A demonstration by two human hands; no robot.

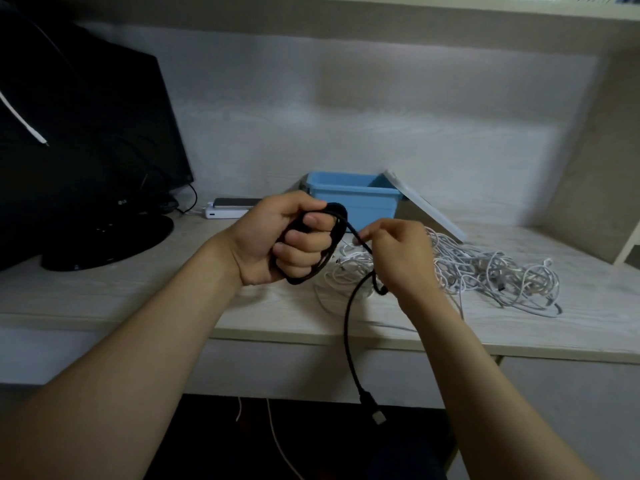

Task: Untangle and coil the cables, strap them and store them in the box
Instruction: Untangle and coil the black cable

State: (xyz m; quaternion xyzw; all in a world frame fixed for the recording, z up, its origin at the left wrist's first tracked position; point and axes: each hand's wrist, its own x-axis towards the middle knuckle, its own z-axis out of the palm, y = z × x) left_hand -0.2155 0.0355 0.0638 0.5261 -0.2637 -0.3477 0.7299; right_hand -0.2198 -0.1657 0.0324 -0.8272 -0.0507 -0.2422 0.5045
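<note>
Your left hand (277, 237) is gripping the coiled black cable (347, 336), fingers (304, 242) curling through the loops, above the surface (173, 292). Your right hand (398, 258) is pinching the loose length just beside the coil, and its plug (375, 412) is hanging below the edge. White cables (485, 271) are lying tangled behind, near the open blue box (353, 199)

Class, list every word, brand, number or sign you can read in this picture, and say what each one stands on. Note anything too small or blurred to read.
"LG": low on the front of the black flat-screen monitor.
Nothing else can be read: the blue plastic box, the white plastic power strip and the tangled white cables show no legible marks.
</note>
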